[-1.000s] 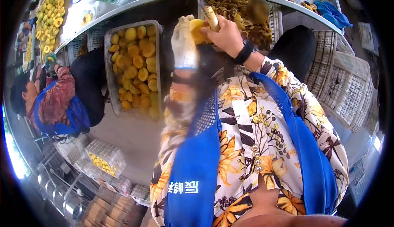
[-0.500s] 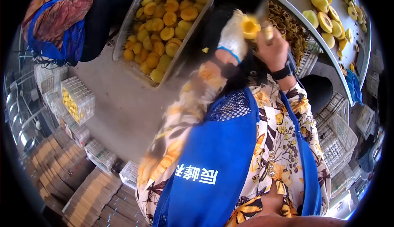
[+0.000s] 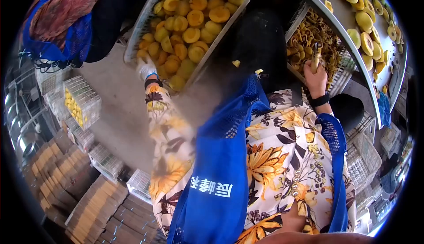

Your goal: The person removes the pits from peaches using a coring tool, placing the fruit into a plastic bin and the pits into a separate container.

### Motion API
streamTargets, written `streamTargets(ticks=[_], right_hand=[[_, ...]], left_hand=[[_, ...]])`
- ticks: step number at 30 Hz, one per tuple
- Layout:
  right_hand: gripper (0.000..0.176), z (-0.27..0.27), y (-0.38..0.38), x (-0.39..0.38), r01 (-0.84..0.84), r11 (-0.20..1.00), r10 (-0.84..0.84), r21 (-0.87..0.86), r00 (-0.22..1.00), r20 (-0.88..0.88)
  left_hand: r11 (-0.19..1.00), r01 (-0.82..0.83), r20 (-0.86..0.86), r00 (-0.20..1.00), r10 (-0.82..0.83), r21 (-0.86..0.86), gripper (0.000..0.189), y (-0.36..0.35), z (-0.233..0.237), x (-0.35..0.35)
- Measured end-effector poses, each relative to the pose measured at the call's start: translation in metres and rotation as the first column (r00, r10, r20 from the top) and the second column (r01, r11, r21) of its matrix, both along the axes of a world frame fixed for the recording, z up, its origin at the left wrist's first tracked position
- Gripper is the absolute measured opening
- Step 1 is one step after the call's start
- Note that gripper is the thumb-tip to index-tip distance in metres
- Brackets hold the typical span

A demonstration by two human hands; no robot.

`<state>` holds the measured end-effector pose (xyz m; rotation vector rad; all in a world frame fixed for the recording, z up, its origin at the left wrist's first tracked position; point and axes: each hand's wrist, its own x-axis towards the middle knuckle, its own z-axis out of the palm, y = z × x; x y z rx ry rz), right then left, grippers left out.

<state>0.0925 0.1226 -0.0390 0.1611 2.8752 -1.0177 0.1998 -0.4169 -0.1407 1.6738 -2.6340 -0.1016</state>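
My left hand (image 3: 148, 69), in a white glove, is at the near left corner of a plastic bin (image 3: 244, 3) filled with yellow peach halves (image 3: 191, 35). Its fingers look stretched out over the fruit there, partly blurred. On the other side, my right hand (image 3: 316, 80) is closed around a small pitting tool (image 3: 315, 61) with a light wooden handle and a thin metal end pointing away from me. Beneath that hand stands a crate (image 3: 342, 74) heaped with brown peach scraps (image 3: 304, 34).
A metal-edged table (image 3: 324, 12) curves along the right, bearing several peach halves (image 3: 364, 21). Another person (image 3: 66, 19) in a blue apron sits at upper left. White crates (image 3: 84, 98) and stacked cardboard (image 3: 95, 204) line the left; more crates (image 3: 362, 155) stand at right.
My left hand has swung left from beside my right hand to the bin; the peach half it held is no longer in it. My right hand has lowered slightly toward me, over the scrap crate.
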Motion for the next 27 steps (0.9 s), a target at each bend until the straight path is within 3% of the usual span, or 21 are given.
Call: streamTargets(ticks=[3, 4, 5, 6, 7, 8, 9, 11, 14, 15, 16, 17, 18, 20, 21, 22, 23, 24, 25, 27], right_hand=[[0.018, 0.008, 0.002, -0.002, -0.023, 0.999, 0.024, -0.026, 0.999, 0.027], [0.018, 0.012, 0.0, 0.0, -0.024, 0.999, 0.025, -0.033, 0.999, 0.045], [0.018, 0.017, 0.0, 0.001, -0.011, 0.999, 0.014, -0.045, 0.998, 0.059], [0.023, 0.011, 0.005, 0.006, 0.006, 0.997, -0.001, -0.074, 0.998, 0.067], [0.027, 0.004, 0.011, 0.008, -0.011, 1.0, 0.011, -0.004, 0.997, 0.071], [0.032, -0.001, 0.017, 0.011, -0.027, 0.998, 0.022, 0.063, 0.997, 0.08], [0.035, 0.002, 0.017, 0.009, -0.015, 0.999, 0.012, 0.034, 0.996, 0.093], [0.042, 0.014, 0.014, 0.002, -0.017, 1.0, 0.013, 0.018, 0.982, 0.188], [0.034, 0.006, 0.028, 0.006, -0.037, 0.999, 0.031, 0.032, 0.985, 0.169], [0.032, 0.004, 0.03, 0.008, -0.021, 1.0, 0.02, 0.007, 0.984, 0.175], [0.031, 0.002, 0.035, 0.011, -0.011, 1.0, 0.011, -0.005, 0.984, 0.18], [0.029, 0.003, 0.038, 0.012, -0.008, 1.0, 0.012, -0.022, 0.982, 0.186], [0.028, 0.006, 0.038, 0.012, -0.046, 0.999, 0.048, -0.02, 0.986, 0.161], [0.025, 0.014, 0.03, 0.009, -0.131, 0.991, 0.132, -0.014, 0.983, 0.126], [0.026, 0.033, 0.021, 0.004, -0.133, 0.991, 0.13, 0.008, 0.981, 0.146], [0.026, 0.03, 0.019, 0.005, -0.118, 0.993, 0.12, -0.024, 0.983, 0.137], [0.026, 0.023, 0.019, 0.006, -0.1, 0.993, 0.106, -0.055, 0.987, 0.123], [0.026, 0.019, 0.019, 0.006, -0.082, 0.993, 0.091, -0.083, 0.99, 0.108], [0.028, 0.023, 0.014, 0.004, -0.062, 0.998, 0.066, -0.025, 0.983, 0.171], [0.028, 0.043, 0.012, 0.002, -0.101, 0.992, 0.111, -0.078, 0.983, 0.144]], left_hand=[[0.93, 0.265, 0.371, 0.861, -0.347, 0.253, 0.033, -0.028, -0.053, 0.026], [0.945, 0.238, 0.433, 0.845, -0.315, 0.224, 0.025, -0.028, -0.066, 0.031], [0.932, 0.338, 0.441, 0.822, -0.361, 0.134, 0.022, -0.071, -0.158, 0.077], [0.881, 0.465, 0.61, 0.674, -0.418, 0.089, 0.021, -0.049, -0.115, 0.069], [0.807, 0.559, 0.691, 0.508, -0.514, 0.189, 0.02, -0.023, -0.068, 0.061], [0.903, 0.428, 0.699, 0.64, -0.318, 0.019, 0.019, -0.021, -0.076, 0.067], [0.962, 0.273, 0.477, 0.843, -0.249, 0.02, 0.022, -0.027, -0.058, 0.063], [0.982, 0.19, 0.612, 0.777, -0.149, -0.002, 0.025, -0.054, -0.076, 0.058], [0.957, 0.208, 0.392, 0.878, -0.274, 0.203, 0.032, -0.025, 0.019, 0.014], [0.956, 0.261, 0.103, 0.956, -0.275, 0.137, 0.029, 0.002, 0.043, -0.005], [0.945, 0.324, -0.062, 0.945, -0.321, 0.041, 0.031, 0.054, 0.087, -0.044], [0.858, 0.507, -0.327, 0.8, -0.504, -0.082, 0.029, 0.069, 0.098, -0.073], [0.818, 0.564, -0.522, 0.667, -0.532, -0.113, 0.026, 0.115, 0.137, -0.11], [0.663, 0.747, -0.723, 0.432, -0.539, -0.048, 0.023, 0.179, 0.185, -0.173], [0.556, 0.819, -0.66, 0.341, -0.669, -0.141, 0.022, 0.211, 0.21, -0.202], [0.473, 0.877, -0.759, 0.249, -0.601, -0.087, 0.024, 0.232, 0.21, -0.235], [0.322, 0.914, -0.623, 0.105, -0.775, -0.247, 0.029, 0.256, 0.23, -0.263], [0.233, 0.93, -0.526, 0.052, -0.849, -0.284, 0.036, 0.273, 0.231, -0.297], [0.2, 0.941, -0.45, 0.058, -0.891, -0.274, 0.042, 0.289, 0.225, -0.328], [0.191, 0.97, -0.263, 0.147, -0.953, -0.147, 0.052, 0.316, 0.21, -0.378]])
